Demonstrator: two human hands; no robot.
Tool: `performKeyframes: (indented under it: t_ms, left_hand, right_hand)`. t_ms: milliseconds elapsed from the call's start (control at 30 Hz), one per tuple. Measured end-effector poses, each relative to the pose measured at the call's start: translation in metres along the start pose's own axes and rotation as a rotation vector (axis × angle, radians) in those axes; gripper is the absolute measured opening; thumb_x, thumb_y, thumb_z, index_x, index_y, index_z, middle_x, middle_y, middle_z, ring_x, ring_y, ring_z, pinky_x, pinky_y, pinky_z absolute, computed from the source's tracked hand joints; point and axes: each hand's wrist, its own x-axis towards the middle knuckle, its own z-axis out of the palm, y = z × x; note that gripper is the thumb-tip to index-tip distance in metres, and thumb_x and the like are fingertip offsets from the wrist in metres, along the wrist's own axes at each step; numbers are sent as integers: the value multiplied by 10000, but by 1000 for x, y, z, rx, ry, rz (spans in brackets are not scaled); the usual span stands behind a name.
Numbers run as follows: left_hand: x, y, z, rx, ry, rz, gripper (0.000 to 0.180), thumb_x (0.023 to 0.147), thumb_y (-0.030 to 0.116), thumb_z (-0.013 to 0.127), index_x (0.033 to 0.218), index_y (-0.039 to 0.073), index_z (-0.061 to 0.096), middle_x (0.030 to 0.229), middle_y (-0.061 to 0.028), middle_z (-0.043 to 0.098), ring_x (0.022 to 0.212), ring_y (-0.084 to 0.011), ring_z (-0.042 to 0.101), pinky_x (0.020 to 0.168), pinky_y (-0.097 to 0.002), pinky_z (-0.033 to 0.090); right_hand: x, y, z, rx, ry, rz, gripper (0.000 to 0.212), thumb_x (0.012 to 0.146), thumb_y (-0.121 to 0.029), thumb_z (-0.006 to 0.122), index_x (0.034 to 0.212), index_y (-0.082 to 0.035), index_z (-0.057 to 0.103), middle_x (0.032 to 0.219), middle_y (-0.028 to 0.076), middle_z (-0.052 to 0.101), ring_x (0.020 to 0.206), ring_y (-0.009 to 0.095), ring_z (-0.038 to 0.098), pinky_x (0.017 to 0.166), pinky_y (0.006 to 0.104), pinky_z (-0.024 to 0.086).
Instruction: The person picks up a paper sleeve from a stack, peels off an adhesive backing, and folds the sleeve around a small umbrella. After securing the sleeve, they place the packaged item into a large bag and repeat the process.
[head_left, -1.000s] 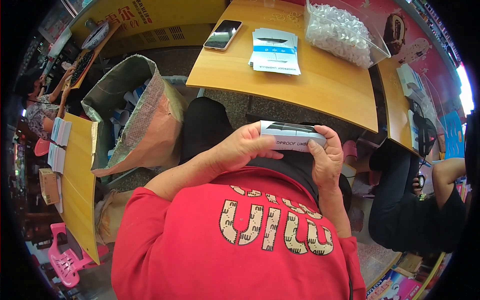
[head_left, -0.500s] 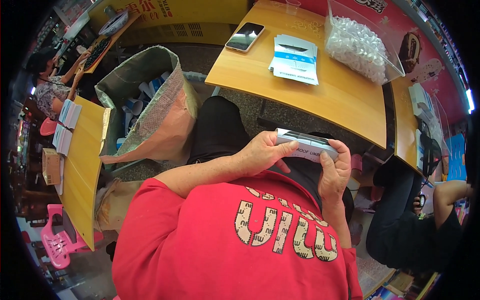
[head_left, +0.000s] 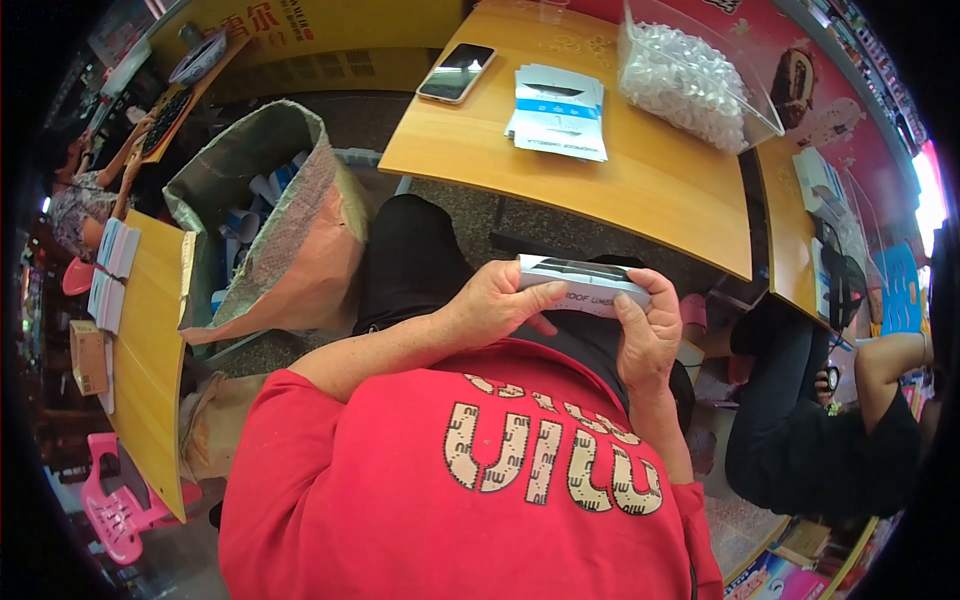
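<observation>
Above my lap, a white printed card is bent into a curve, with part of a dark umbrella picture along its upper side. My left hand pinches its left end, the thumb lying along the front. At the other end my right hand grips it between thumb and fingers. Beyond my hands, a stack of similar white cards with a blue band lies flat on the wooden table.
On the table are a phone and a clear bin of small whitish translucent pieces. To my left stands a large woven sack holding blue-and-white rolled pieces. A person in black sits at my right; another person is far left.
The whole view has shifted slightly, so the table and sack sit further left. Both hands keep hold of the card, which has tilted a little and shows more of its dark picture.
</observation>
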Motion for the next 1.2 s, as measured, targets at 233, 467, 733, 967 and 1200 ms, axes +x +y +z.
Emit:
performKeyframes:
  t_ms: [233,467,733,967,1200]
  left_hand:
    - [-1,0,-2,10,-2,1,266,859,193,469,1033,-1,521,974,-92,556,878,-154,531,667,-284,507]
    - [-2,4,-4,98,-3,-23,241,848,205,494,999,29,560,868,-44,565,732,-90,527,543,-228,501]
    - [-4,3,-6,175,3,44,234,845,208,498,1002,47,565,850,-32,567,705,-86,527,521,-221,494]
    - [-3,2,-7,104,-14,30,231,848,194,491,1007,41,557,862,-50,562,709,-94,533,497,-223,497]
    - [-3,8,-3,-59,11,-46,222,840,168,504,1005,26,548,903,-61,567,771,-106,540,601,-235,504]
  right_hand:
    - [2,-3,-2,-29,-43,5,236,792,11,518,1017,-10,447,940,63,520,846,104,502,753,233,420]
    - [4,-10,-6,-115,-86,-53,246,782,18,533,1009,-10,444,935,63,523,839,105,507,745,230,421]
    - [6,-10,-7,-106,-74,-48,210,750,35,570,950,1,516,874,44,551,786,90,527,712,210,438]
    - [8,-6,-8,-95,-89,-89,164,755,39,564,912,1,532,884,53,559,785,95,536,713,213,449]
    - [9,-3,-4,-124,-56,-128,144,760,33,564,894,-13,537,839,28,556,750,68,522,688,194,436]
